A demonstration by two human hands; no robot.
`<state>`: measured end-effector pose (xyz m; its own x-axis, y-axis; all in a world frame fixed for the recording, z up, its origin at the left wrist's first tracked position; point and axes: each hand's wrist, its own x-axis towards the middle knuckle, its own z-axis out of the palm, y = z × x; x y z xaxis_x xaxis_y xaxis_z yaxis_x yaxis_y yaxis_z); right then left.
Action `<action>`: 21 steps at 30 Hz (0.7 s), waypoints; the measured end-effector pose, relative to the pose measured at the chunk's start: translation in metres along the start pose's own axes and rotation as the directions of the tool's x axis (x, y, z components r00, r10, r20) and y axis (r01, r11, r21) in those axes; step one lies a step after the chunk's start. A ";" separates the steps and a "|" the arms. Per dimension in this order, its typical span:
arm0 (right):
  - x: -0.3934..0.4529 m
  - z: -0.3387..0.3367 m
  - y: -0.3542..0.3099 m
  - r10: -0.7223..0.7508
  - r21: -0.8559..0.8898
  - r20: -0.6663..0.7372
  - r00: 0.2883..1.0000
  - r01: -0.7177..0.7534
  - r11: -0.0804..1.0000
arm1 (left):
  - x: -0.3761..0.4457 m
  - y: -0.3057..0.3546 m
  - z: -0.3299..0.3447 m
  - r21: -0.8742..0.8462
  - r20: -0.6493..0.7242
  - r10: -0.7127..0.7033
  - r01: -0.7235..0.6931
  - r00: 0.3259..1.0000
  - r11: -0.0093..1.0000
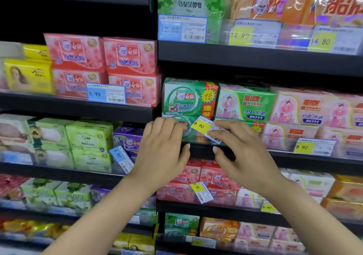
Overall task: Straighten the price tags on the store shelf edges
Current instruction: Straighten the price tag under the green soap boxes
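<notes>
A yellow and white price tag [204,128] marked 8.90 sits tilted, right end down, on the clear rail of the middle right shelf [294,161]. My left hand [163,152] reaches up just left of it, fingers loosely bent against the rail and the green soap pack. My right hand [239,148] is at the tag's right end, its fingertips touching the tag's lower right part. A blue 5.90 tag [121,159] hangs steeply tilted on the shelf to the left. Another yellow 8.90 tag [201,192] is tilted on the shelf below.
Level tags sit on other rails: blue 5.90 [106,93], blue 12.80 [182,28], yellow 12.90 [255,33], 14.80 [334,41], 8.90 [314,147]. Soap packs [188,97] fill every black shelf behind the rails.
</notes>
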<state>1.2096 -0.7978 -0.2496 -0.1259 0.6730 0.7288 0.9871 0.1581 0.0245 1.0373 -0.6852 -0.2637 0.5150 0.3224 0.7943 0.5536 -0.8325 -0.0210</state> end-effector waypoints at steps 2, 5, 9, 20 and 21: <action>0.001 0.000 0.000 0.005 0.010 -0.003 1.000 -0.005 1.000 | 0.001 0.002 0.001 -0.007 -0.002 -0.013 0.013 1.000 1.000; 0.002 -0.001 0.000 -0.004 0.017 0.010 1.000 0.004 1.000 | 0.000 0.005 0.002 -0.028 -0.007 -0.012 0.012 1.000 1.000; 0.003 -0.003 0.000 -0.012 0.033 0.038 0.999 0.011 0.999 | -0.001 0.006 0.001 -0.037 -0.018 -0.041 0.040 0.999 0.999; 0.004 -0.002 -0.004 -0.054 -0.031 0.125 0.991 0.059 0.998 | -0.007 0.004 -0.004 0.006 0.055 -0.036 0.036 0.998 0.999; 0.004 -0.002 -0.004 -0.050 -0.030 0.126 0.991 0.054 0.998 | -0.007 0.004 -0.004 0.004 0.051 -0.028 0.028 0.998 1.000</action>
<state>1.2051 -0.7972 -0.2458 -0.1866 0.7497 0.6349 0.9813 0.1727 0.0845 1.0337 -0.6925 -0.2667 0.5316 0.3682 0.7628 0.5706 -0.8212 -0.0013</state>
